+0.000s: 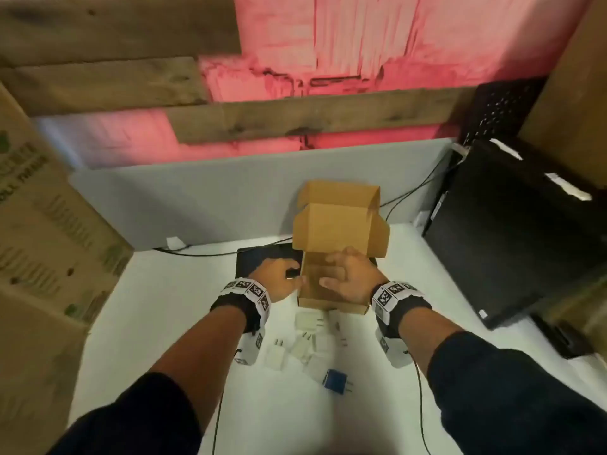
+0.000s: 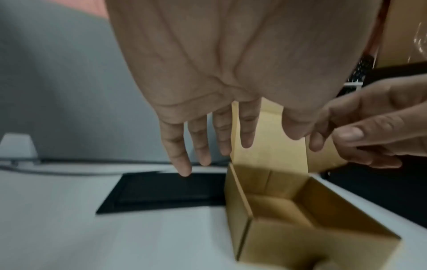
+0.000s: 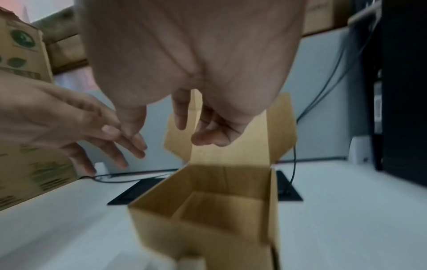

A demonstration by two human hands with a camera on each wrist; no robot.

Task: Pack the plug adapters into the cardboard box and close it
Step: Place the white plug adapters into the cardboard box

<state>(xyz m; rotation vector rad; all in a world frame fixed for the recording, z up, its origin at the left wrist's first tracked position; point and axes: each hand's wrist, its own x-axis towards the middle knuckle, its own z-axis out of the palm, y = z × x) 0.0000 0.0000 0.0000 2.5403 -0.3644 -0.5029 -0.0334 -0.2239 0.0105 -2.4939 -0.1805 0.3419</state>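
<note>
The small cardboard box (image 1: 328,302) stands open on the white table, its lid (image 1: 338,229) upright at the back. Its inside (image 3: 215,210) looks empty. My left hand (image 1: 289,274) hovers just left of the box with straight, spread fingers (image 2: 201,144) and holds nothing. Over the box opening hangs my right hand (image 1: 341,274), its fingers (image 3: 208,137) loosely curled and empty. Several white plug adapters (image 1: 308,336) lie in a loose heap on the table in front of the box, between my wrists. A blue adapter (image 1: 336,382) lies nearest to me.
A black mat (image 1: 262,261) lies under and left of the box. A black computer tower (image 1: 512,231) stands at the right, a large printed carton (image 1: 49,241) at the left. Cables (image 1: 410,192) run along the grey partition (image 1: 197,198) behind.
</note>
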